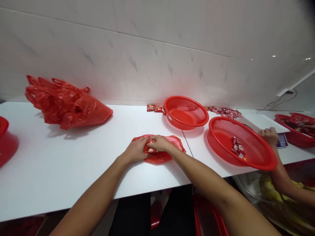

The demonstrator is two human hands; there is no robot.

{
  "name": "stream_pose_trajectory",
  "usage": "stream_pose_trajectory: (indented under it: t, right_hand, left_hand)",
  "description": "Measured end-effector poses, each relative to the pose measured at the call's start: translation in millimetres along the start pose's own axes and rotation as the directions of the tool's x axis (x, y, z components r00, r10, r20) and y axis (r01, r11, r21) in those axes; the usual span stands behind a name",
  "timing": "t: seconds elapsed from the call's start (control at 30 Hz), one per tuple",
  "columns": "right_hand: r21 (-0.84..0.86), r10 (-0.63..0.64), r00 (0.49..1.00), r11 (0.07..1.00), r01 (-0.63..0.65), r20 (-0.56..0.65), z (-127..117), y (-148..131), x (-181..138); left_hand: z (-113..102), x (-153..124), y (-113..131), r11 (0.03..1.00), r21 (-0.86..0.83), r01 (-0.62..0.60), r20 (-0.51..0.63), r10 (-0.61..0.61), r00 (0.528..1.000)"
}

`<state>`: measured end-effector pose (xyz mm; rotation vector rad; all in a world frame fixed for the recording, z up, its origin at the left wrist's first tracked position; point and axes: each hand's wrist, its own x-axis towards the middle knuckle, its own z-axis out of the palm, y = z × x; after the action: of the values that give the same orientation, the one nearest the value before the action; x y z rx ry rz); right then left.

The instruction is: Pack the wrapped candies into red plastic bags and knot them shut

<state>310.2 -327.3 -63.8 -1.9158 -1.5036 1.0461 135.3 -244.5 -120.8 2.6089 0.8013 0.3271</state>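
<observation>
In front of me on the white table lies a flattened red plastic bag point(159, 159) with something pink point(176, 141) showing in or on it. Over the bag's left part, my right hand point(157, 143) pinches a small red printed packet point(150, 150). My left hand point(136, 150) is bent against the packet's left side, its fingers curled and partly hidden, so what it grips is unclear. Just beyond, a red plastic basket point(183, 123) stands near the wall, with two small red packets point(154, 108) to its left.
Left on the table point(73, 170) rests a bundle of red plastic bags point(81, 108). A tilted red basket point(221, 154) at right holds several packets point(237, 147); another person's hand point(270, 136) is beside it. More packets point(225, 112) lie along the wall.
</observation>
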Motion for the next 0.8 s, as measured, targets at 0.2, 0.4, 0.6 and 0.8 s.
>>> stream_pose_trajectory:
  t: [0.2, 0.4, 0.6, 0.8]
  right_hand:
    - [-0.116, 0.037, 0.956, 0.99, -0.074, -0.29, -0.2, 5.7, 15.7]
    - [-0.316, -0.254, 0.918, 0.936, 0.154, -0.304, -23.3, 0.8, -35.5]
    - [-0.457, -0.147, 0.797, 0.872, -0.175, -0.586, -60.5, 42.2, -55.3]
    - [-0.178, -0.172, 0.896, 0.978, 0.107, -0.409, -105.4, 43.3, -59.4]
  left_hand:
    - [-9.8, -7.0, -11.1, 0.996, 0.071, -0.047, -0.08, 0.052, 0.995]
    - [-34.7, -9.8, -5.3, 0.973, 0.149, -0.179, -0.444, 0.227, 0.867]
    - [-53.4, -16.6, -0.7, 0.919, 0.017, 0.394, -0.385, -0.358, 0.851]
    - [-101.2, -7.6, 3.6, 0.841, -0.477, 0.255, -0.173, -0.374, 0.911]
